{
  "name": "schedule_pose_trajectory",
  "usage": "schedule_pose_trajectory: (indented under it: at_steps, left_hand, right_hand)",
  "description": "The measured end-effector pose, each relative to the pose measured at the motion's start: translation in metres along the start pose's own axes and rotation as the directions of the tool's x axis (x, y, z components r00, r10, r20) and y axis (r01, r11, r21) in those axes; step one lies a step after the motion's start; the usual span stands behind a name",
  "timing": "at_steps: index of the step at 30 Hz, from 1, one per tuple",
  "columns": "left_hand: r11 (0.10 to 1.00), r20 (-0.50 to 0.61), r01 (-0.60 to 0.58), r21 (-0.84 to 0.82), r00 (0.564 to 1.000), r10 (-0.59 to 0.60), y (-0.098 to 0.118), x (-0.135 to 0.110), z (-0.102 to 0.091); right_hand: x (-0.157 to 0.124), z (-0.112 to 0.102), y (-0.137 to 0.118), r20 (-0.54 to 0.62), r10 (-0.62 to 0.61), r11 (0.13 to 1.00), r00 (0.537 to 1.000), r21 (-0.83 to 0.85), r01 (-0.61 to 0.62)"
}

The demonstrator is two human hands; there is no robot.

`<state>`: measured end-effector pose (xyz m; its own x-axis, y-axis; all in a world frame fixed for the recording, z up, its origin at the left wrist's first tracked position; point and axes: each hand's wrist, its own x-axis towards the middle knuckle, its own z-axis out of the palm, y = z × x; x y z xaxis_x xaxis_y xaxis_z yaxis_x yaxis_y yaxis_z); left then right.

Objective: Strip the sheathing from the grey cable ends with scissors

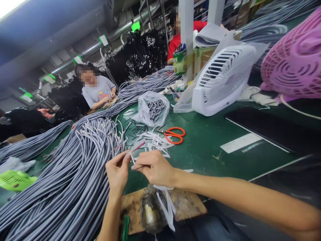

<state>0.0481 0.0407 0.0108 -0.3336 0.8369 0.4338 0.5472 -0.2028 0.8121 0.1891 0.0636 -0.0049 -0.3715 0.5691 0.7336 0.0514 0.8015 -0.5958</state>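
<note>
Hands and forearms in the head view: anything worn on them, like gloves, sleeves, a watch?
Nothing worn. The left hand and right hand are bare, without gloves, rings or a watch, and both forearms are bare, with no sleeve up to the picture's edge.

Head view, lower centre of frame. We see both forearms bare, no sleeves in shot. Our left hand (117, 172) rises from the bottom edge, just left of centre, forearm near vertical, wrist straight, fingers curled with thumb and forefinger tips pinched together at the top right of the hand. Our right hand (154, 167) enters from the lower right corner; its forearm runs long and diagonal up to centre, wrist slightly bent. Its fingers are folded in, thumb pressed against forefinger, pointing left. The two pinches sit just beside each other, fingertips nearly touching, knuckles facing up towards the camera.
</note>
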Motion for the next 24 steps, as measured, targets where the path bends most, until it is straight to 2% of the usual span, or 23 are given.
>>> schedule_pose_trajectory:
  at_steps: [1,3,6,7,9,11,12,14,16,18,20,22,23,24]
  left_hand:
    - [0.998,0.023,-0.061,0.033,0.998,0.061,0.0,-0.001,0.0]
    - [0.974,0.138,-0.209,0.087,0.971,0.196,0.001,-0.004,0.0]
    - [0.933,0.315,-0.352,0.07,0.895,0.314,0.003,-0.008,-0.003]
    - [0.93,0.329,-0.364,0.047,0.885,0.33,0.004,-0.008,-0.005]
    - [0.937,0.304,-0.35,-0.009,0.891,0.336,0.004,-0.008,-0.008]
    - [0.958,0.226,-0.275,-0.085,0.931,0.287,0.002,-0.006,-0.011]
    - [0.967,0.16,-0.215,-0.135,0.959,0.236,0.002,-0.004,-0.011]
    - [0.961,0.025,-0.085,-0.263,0.995,0.094,0.001,-0.002,-0.01]
    - [0.922,-0.048,0.019,-0.386,0.998,-0.041,0.003,0.0,-0.007]
    - [0.879,-0.023,0.097,-0.466,0.992,-0.121,0.006,0.001,-0.003]
    - [0.835,0.049,0.171,-0.524,0.984,-0.171,0.008,0.001,0.0]
    - [0.785,0.131,0.251,-0.566,0.968,-0.215,0.009,0.002,0.001]
    - [0.762,0.165,0.286,-0.581,0.958,-0.233,0.009,0.003,0.0]
    - [0.744,0.19,0.312,-0.59,0.95,-0.248,0.009,0.004,0.0]
  right_hand:
    - [0.002,-0.005,0.0,-0.017,-0.048,0.998,0.999,-0.038,0.047]
    - [0.009,-0.018,0.003,-0.059,-0.076,0.991,0.995,-0.11,0.069]
    - [0.022,-0.034,0.013,-0.119,0.092,0.987,0.989,-0.123,-0.107]
    - [0.026,-0.037,0.016,-0.115,0.161,0.979,0.98,-0.104,-0.173]
    - [0.03,-0.038,0.02,-0.086,0.264,0.961,0.961,-0.058,-0.269]
    - [0.03,-0.035,0.02,-0.068,0.286,0.958,0.956,-0.01,-0.287]
    - [0.029,-0.033,0.017,-0.065,0.258,0.966,0.964,0.012,-0.258]
    - [0.024,-0.028,0.01,-0.062,0.146,0.988,0.987,0.053,-0.143]
    - [0.017,-0.022,0.004,-0.052,0.021,0.995,0.998,0.094,-0.016]
    - [0.011,-0.018,0.0,-0.018,-0.06,0.993,0.998,0.104,0.062]
    - [0.009,-0.016,0.0,0.073,-0.077,0.997,0.994,0.032,0.075]
    - [0.009,-0.018,0.001,0.227,0.014,0.99,0.974,-0.138,0.018]
    - [0.01,-0.019,0.002,0.314,0.101,0.971,0.944,-0.238,-0.025]
    - [0.011,-0.022,0.003,0.399,0.2,0.942,0.895,-0.329,-0.064]
